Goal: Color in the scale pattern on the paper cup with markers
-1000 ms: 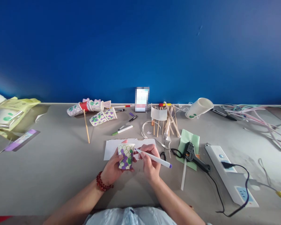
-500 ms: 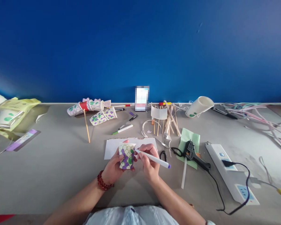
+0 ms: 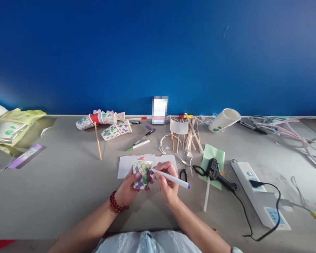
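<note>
A paper cup (image 3: 142, 175) with a drawn scale pattern, partly coloured purple and green, is held by my left hand (image 3: 129, 184), fingers wrapped round its side. My right hand (image 3: 168, 182) grips a white marker (image 3: 171, 177) with a purple end, its tip at the right side of the cup near the rim. Behind the hands lies a white sheet of paper (image 3: 124, 167). Further back are a green-ended marker (image 3: 138, 145), a black pen (image 3: 144, 136) and a small purple cap (image 3: 148, 127).
Right of my hands are scissors (image 3: 183, 174), a black glue gun (image 3: 217, 174) on green paper (image 3: 206, 154), and a power strip (image 3: 252, 193) with a cord. Decorated cups (image 3: 117, 130), wooden sticks (image 3: 192, 135), a phone (image 3: 159, 110) and a white cup (image 3: 224, 120) line the back.
The cup has shifted very slightly left in my left hand. The marker in my right hand has moved slightly left with it, its tip still at the cup's right side.
</note>
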`<state>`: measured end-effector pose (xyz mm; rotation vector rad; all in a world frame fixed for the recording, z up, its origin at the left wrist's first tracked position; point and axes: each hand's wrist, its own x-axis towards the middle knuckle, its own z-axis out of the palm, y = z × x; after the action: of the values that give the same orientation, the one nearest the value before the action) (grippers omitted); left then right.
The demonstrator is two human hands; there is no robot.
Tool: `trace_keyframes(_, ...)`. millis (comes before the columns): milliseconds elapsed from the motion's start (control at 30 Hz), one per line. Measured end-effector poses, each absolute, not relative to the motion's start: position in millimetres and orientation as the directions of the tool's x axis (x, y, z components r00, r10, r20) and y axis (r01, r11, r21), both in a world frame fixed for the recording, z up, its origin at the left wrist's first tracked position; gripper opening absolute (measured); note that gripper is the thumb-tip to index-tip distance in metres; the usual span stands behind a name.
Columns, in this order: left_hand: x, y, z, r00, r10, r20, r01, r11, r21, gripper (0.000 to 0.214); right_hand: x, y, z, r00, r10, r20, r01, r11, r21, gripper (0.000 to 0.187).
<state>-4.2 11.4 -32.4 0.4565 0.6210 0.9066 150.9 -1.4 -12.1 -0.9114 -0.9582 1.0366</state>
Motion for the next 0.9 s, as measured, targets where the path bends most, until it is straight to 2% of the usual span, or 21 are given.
trace_keyframes(167,-3.8,13.7,-28.7,0.444,0.832,-0.333,-0.579,0.550,0.602,0.078,151.4,-1.3,-13.4,0.218,0.953,0.209,-0.297,0.269,-0.916,0.012)
trace_keyframes(367,-4.1,14.9,-25.4,0.443,0.830,-0.337,-0.585,0.553,0.593,0.075,154.0,0.8,-11.5,0.256,0.940,0.225,-0.242,0.288,-0.927,0.016)
trace_keyframes(533,-4.9,13.2,-28.9,0.443,0.827,-0.345,-0.580,0.558,0.594,0.074,153.2,-1.2,-14.4,0.190,0.950,0.246,-0.245,0.289,-0.925,0.015)
trace_keyframes(733,-3.8,11.8,-31.8,0.435,0.823,-0.365,-0.555,0.564,0.611,0.079,151.5,-6.3,-17.8,0.110,0.924,0.365,-0.112,0.376,-0.920,0.013)
trace_keyframes(900,-1.5,10.8,-25.7,0.406,0.839,-0.363,-0.551,0.542,0.635,0.082,152.9,-6.3,-17.7,0.097,0.920,0.381,-0.052,0.387,-0.921,0.012)
